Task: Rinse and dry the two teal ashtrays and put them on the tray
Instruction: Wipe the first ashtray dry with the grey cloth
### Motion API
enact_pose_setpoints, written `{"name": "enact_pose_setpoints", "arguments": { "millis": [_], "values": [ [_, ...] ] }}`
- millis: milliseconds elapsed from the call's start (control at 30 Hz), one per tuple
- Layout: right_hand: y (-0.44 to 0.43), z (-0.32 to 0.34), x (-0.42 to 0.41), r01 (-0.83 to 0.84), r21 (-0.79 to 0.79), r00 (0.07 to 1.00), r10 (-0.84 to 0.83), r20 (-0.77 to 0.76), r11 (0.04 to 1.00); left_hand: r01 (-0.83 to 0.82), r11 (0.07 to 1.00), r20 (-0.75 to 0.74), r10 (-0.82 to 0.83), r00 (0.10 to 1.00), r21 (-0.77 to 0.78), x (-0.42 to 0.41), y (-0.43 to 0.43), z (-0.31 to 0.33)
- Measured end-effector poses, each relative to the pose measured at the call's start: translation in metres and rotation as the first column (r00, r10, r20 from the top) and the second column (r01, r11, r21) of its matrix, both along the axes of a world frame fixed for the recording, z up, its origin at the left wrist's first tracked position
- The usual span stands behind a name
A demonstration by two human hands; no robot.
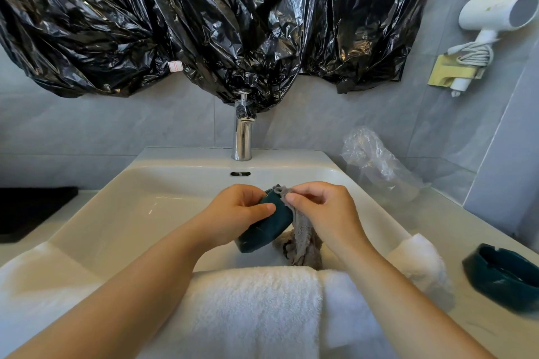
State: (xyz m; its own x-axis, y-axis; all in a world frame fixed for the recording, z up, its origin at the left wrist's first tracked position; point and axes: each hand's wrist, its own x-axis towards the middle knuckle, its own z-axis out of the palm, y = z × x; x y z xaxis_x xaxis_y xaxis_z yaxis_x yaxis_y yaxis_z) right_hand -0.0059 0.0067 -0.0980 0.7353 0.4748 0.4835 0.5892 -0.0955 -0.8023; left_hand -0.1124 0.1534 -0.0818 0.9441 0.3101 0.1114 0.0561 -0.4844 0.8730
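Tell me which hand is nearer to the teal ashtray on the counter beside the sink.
The right. The right hand pinches the grey cloth over the sink, on the side toward the counter ashtray; the left hand grips the other ashtray, farther to the left.

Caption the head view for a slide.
Left hand holds teal ashtray over sink; right hand pinches grey cloth against it.

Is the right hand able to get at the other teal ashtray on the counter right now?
Probably yes: that ashtray sits uncovered on the counter on its side, only a low white towel between. But the right hand pinches a grey cloth, which it must drop first.
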Motion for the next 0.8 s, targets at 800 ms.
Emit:
{"name": "enact_pose_setpoints", "arguments": {
  "millis": [800],
  "values": [
    [0.006, -0.004, 0.013, 0.082, -0.025, 0.974, -0.085, -0.211, 0.996, 0.040, 0.999, 0.024, -0.041, 0.999, 0.033, -0.005, -0.005, 0.005]
  ]
}}
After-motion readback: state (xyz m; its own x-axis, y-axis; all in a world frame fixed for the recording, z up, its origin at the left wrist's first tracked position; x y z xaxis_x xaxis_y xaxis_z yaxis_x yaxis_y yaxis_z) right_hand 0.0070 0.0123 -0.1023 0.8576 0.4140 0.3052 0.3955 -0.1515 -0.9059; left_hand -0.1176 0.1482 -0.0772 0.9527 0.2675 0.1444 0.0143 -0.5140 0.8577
